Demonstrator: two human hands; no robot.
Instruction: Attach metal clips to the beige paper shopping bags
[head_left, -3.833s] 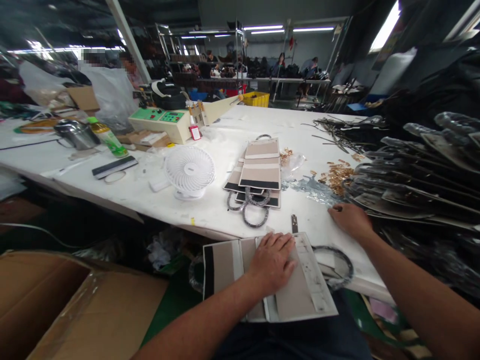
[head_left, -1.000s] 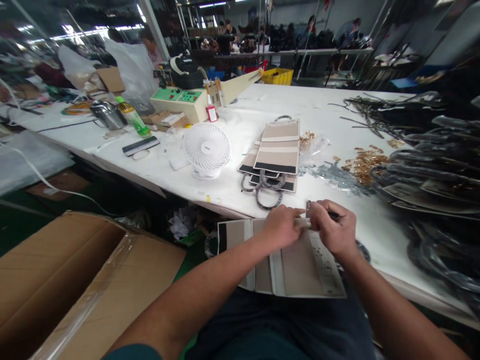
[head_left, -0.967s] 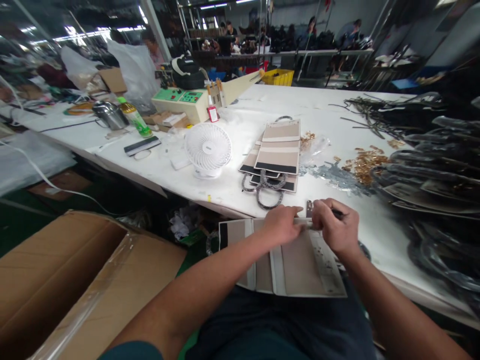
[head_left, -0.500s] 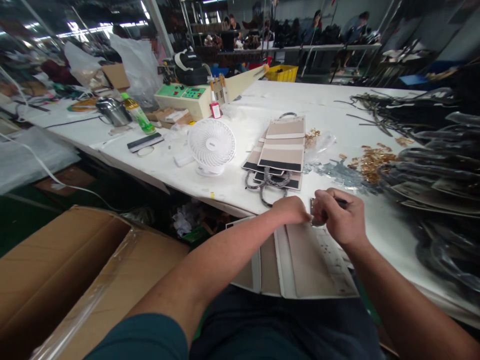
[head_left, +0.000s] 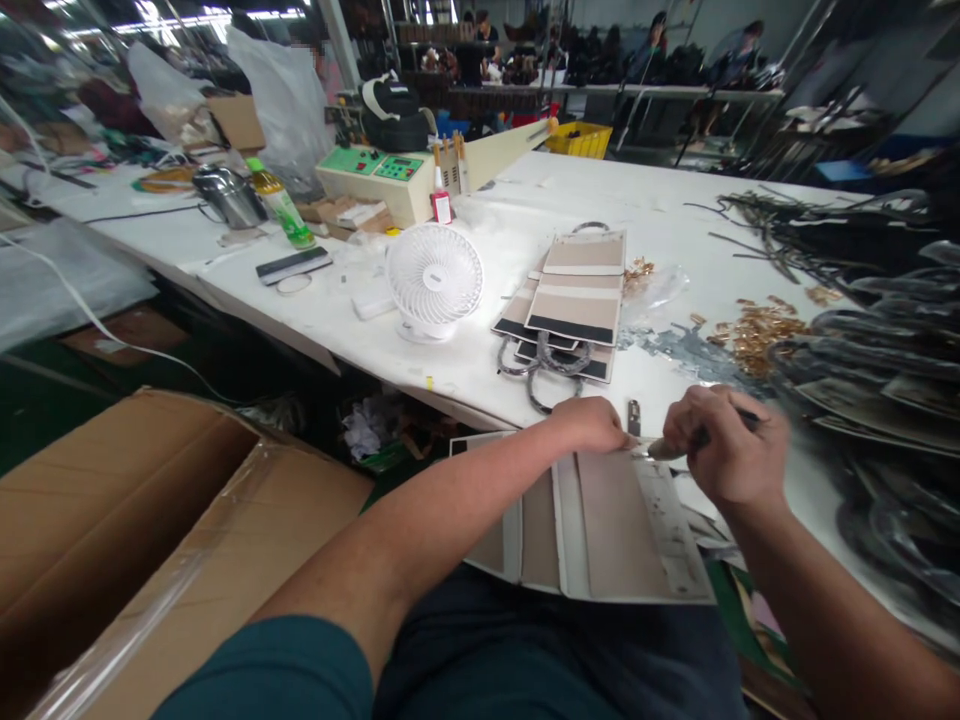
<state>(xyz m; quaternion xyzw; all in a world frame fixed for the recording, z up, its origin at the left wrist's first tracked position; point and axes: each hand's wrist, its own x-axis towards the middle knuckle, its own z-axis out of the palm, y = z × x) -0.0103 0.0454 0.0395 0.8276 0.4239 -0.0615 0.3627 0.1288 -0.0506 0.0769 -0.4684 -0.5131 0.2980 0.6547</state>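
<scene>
Beige panel at six o'clock from left hand, grip unclear; eight o'clock from right hand, fingers wrapped round a tool.

- The left arm slants from the near left toward the far right, its upper part in a teal sleeve.
- The left hand bends at the wrist, back upward, fingers directed right and mostly hidden.
- The right forearm, bare, comes in from the near right corner, angled far and left.
- The right hand is curled in a grip, slightly blurred.
- The two hands are apart but near each other.
- Dark-clothed thighs show at the near centre.
</scene>
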